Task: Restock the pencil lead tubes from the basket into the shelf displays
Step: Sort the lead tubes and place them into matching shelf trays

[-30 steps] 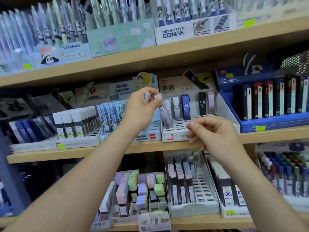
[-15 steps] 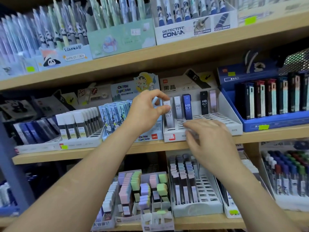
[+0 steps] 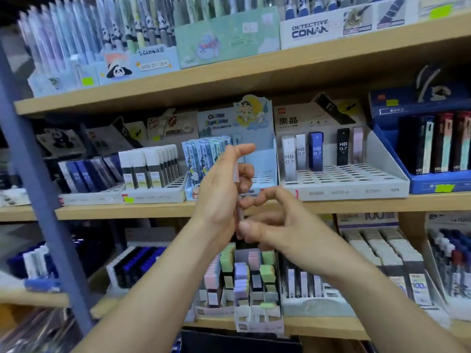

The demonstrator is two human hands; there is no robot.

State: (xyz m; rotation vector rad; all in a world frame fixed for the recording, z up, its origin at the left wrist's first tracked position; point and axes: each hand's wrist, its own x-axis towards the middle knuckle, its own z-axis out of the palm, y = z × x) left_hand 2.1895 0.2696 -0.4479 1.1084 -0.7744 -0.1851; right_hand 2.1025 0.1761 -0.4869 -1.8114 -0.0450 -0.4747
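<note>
Holding a pale lead tube (image 3: 235, 174) upright, both hands meet in front of the middle shelf (image 3: 127, 212). The left hand (image 3: 224, 189) grips its upper part, index finger extended. The right hand (image 3: 275, 225) pinches the lower end. The white display tray (image 3: 344, 192), with five tubes standing in its back row, sits just to the right.

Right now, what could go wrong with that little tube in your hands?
The pale slim plastic lead tube is held upright between the left hand and right hand; it might slip and drop among the pastel-topped packs below. Reaching into the white slotted display tray could topple the few HB tubes standing at its back.
</note>
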